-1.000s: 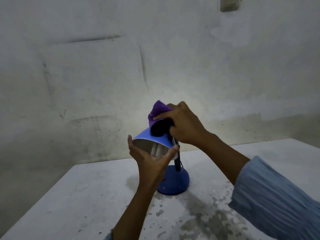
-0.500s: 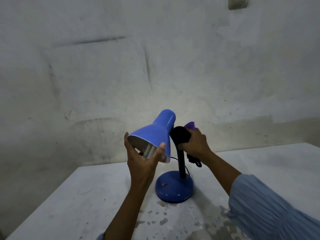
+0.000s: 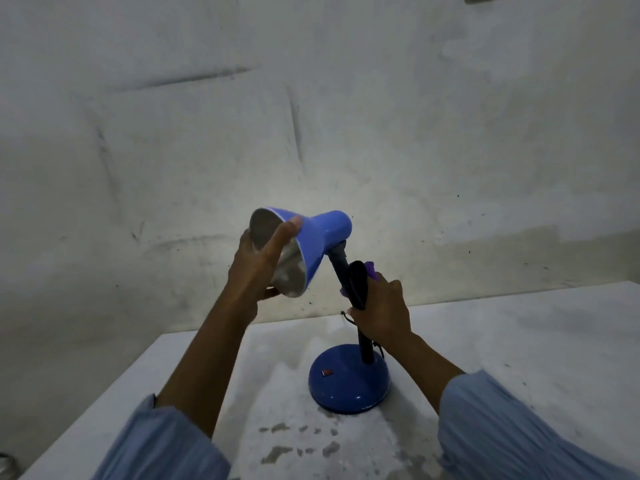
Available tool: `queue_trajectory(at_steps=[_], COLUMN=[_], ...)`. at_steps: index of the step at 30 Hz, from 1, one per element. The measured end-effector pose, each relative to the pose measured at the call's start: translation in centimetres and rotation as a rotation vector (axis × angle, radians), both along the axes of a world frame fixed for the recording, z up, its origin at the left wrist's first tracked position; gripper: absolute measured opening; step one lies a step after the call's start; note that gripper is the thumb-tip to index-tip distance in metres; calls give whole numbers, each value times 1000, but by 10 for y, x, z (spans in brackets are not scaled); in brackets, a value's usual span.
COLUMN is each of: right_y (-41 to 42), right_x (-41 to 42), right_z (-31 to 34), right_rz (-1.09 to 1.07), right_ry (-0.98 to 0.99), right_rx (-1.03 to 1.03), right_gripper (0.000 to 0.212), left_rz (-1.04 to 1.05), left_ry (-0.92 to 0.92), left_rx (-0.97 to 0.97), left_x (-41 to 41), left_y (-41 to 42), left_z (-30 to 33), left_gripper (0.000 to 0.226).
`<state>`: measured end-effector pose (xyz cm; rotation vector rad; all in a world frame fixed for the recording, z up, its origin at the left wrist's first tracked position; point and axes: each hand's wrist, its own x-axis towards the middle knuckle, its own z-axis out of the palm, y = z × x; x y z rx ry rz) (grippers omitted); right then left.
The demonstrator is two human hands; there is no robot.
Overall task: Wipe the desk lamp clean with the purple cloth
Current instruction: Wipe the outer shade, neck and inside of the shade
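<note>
A blue desk lamp stands on a white table, its round base [image 3: 349,379] with a small red switch at centre. My left hand [image 3: 258,268] grips the rim of the blue shade [image 3: 318,233], which is tilted up and to the left, its silver inside facing me. My right hand [image 3: 381,313] is wrapped around the black neck [image 3: 339,261] with the purple cloth [image 3: 372,271] pressed against it. Only small purple edges of the cloth show above and beside my fingers.
The white table [image 3: 519,341] is stained, with dark patches near the front below the lamp base. A bare grey wall stands close behind the table's back edge. A thin black cord [image 3: 344,315] hangs behind the neck.
My left hand has swung the shade up and to the left. My right hand with the cloth has slid down the black neck from the joint near the shade.
</note>
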<state>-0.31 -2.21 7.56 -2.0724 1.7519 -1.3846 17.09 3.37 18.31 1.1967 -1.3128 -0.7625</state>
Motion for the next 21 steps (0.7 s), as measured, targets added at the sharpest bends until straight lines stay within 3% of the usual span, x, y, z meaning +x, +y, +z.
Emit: queue_trajectory(at_steps=[6,14,16,21], right_y=[4,4,9,30], right_x=[2,-3,-8,-3], right_z=[1,5,6,9], right_rz=[-27,18,34,24], right_ry=[-1,-12,-135,-570], right_rx=[7,60,35,-259], right_gripper=[46,50,48,31], left_rz=[-45,-77,-84,-96], left_ry=[-96,-132,-122,-129], left_rx=[188,278,268,239], left_x=[-5,0,1,1], left_y=[-10,-17,-18,-16], left_z=[43,54,51,48], left_gripper=[95,94,94,92])
